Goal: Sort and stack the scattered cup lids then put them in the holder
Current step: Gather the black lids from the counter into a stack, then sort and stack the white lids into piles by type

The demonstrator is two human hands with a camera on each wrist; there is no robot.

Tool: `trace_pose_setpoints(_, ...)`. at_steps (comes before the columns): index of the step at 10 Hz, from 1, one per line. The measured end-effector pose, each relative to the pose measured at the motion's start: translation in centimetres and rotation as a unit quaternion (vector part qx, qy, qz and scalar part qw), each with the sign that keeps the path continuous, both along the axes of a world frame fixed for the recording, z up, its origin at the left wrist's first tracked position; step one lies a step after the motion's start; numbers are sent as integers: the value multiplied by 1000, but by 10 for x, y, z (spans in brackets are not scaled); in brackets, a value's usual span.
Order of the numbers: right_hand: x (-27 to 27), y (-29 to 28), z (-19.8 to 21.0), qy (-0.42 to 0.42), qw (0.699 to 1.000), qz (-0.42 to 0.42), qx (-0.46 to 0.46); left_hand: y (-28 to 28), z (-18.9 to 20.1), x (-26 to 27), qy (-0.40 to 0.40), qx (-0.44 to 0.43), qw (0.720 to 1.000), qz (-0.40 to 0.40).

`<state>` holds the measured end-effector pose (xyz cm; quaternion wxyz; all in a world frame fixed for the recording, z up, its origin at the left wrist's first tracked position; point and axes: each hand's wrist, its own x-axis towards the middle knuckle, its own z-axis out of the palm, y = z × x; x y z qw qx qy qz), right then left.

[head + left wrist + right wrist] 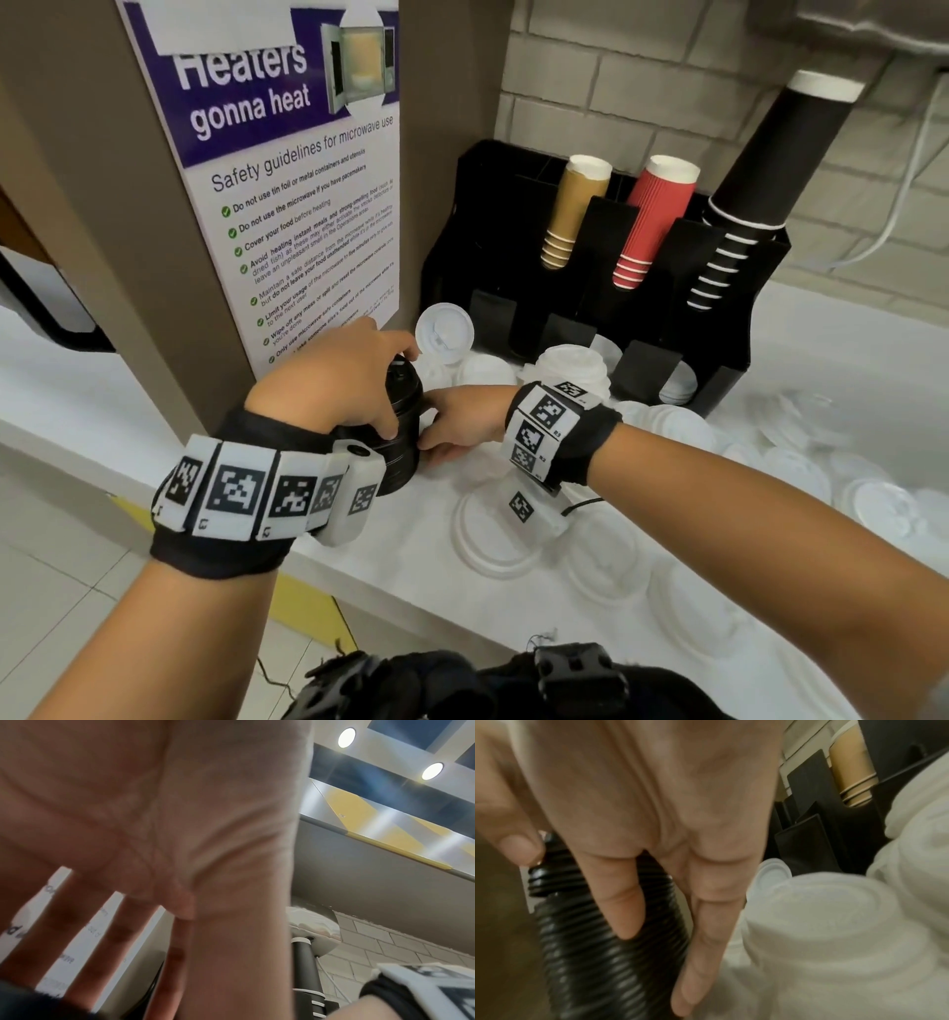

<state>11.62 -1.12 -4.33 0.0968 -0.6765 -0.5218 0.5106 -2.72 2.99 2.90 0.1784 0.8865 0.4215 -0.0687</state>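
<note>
Stack of black lids point(402, 426) held between both hands at the near left of the white worktop point(411, 560), long axis tilted, top leaning far. Left hand point(339, 380) curled over its upper end; right hand point(462, 426) wrapped round its lower side. Black holder point(719, 329) further off and to the right, compartments facing the hands. White lids point(785, 462) scattered right of the grip, loose white lid point(444, 333) propped just beyond the stack.

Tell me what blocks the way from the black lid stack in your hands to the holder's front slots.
White lids piled along the holder front lie between it and the black lid stack, gripped by both left hand and right hand.
</note>
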Motion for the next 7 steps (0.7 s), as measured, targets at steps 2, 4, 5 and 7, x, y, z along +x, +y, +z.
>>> trace_pose_setpoints(2, 69, -4, 61, -9, 990, -79, 113, -4, 10, 14, -238, 1, 968, -82)
trace_pose_setpoints(4, 176, -3, 80, -232, 914, -280, 181, -18, -5, 59, -473, -200, 848, -129)
trace_pose_setpoints(5, 197, -1, 59, -336, 916, -203, 86, -16, -25, 76, -504, -269, 818, -62)
trace_pose_setpoints(7, 209, 23, 25, -477, 877, -49, -22, -6, -47, 90, -502, -306, 809, 14)
